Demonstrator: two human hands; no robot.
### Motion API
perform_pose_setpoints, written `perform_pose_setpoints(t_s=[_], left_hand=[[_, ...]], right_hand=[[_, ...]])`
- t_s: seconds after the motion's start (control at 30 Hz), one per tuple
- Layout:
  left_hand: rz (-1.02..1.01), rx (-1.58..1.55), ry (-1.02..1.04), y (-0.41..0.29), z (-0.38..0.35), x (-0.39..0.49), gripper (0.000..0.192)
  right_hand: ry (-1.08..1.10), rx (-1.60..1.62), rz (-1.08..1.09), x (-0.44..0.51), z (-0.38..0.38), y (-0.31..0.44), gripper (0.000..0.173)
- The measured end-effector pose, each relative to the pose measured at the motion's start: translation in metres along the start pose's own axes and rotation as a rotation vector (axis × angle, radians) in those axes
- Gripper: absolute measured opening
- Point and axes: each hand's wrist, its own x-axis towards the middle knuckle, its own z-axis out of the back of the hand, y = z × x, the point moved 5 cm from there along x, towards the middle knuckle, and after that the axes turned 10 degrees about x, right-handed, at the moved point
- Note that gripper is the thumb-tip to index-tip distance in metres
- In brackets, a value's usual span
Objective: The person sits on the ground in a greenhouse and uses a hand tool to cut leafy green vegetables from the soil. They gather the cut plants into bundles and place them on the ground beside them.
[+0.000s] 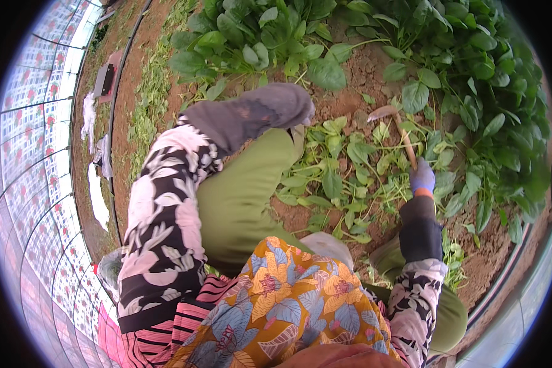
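Note:
My right hand (422, 178), in a purple-grey glove with an orange cuff, grips the wooden handle of a small hand hoe or sickle (405, 138). Its curved, soil-coloured blade points left over bare soil beside the spinach-like plants (478, 106). Past my bent left knee reaches my left hand (303, 110), in a dirty grey covering, close to the base of the upper clump of leafy plants (257, 41). Its fingers are mostly hidden, so what it holds is unclear. Cut or loose leafy plants (336, 175) lie on the soil between the hands.
A strip of scattered leaves (152, 101) runs along the soil to the left. Beyond it are a black hose (115, 101), a dark box (104, 80) and white plastic (97, 198). Patterned greenhouse sheeting (37, 138) curves along the left; a pale rail (501, 285) edges the right.

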Motion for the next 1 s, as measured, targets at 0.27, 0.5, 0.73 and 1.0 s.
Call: perform_pose_setpoints(t_s=[0.27,0.5,0.73,1.0], left_hand=[[0.118,-0.139,-0.468,0.097,0.067,0.162,0.054],[0.201,-0.675,-0.870,0.260,0.117,0.167,0.059],[0.271,-1.245,-1.131,0.314,0.085,0.116,0.054],[0.521,0.323,-0.549,0.197,0.125,0.111,0.037]], right_hand=[[0.008,0.276,0.036,0.017,0.034,0.034,0.037],[-0.079,0.703,0.289,0.041,0.055,0.133,0.060],[0.245,1.019,0.089,0.104,0.006,0.215,0.052],[0.209,1.179,0.068,0.187,-0.024,0.276,0.054]])
